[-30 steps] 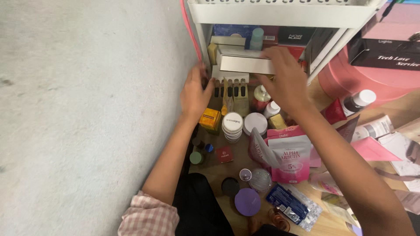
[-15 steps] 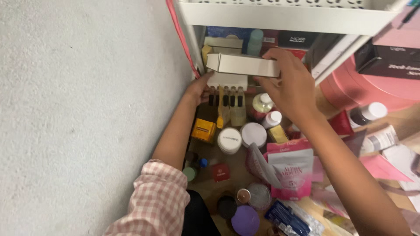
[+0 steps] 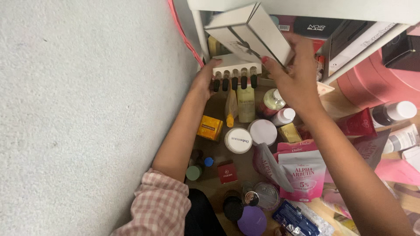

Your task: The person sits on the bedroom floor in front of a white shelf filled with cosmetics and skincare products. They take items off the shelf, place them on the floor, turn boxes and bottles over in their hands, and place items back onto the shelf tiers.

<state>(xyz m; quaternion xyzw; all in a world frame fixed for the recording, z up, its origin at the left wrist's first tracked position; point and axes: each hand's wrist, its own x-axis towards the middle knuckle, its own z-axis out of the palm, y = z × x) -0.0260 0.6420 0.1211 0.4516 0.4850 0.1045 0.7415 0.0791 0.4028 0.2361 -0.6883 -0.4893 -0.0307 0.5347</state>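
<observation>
The white cardboard box (image 3: 251,32), long and smooth-sided, sits tilted at twelve o'clock, pinched in my right hand (image 3: 295,81) under the white shelf (image 3: 306,6). My left hand (image 3: 205,78) curls around a white tray of dropper vials (image 3: 234,72). At five o'clock lies a glossy pink pouch (image 3: 304,175).

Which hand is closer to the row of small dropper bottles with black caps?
Left. The left hand touches the end of the dropper bottle row; the right hand holds a white box just above and right of it.
</observation>
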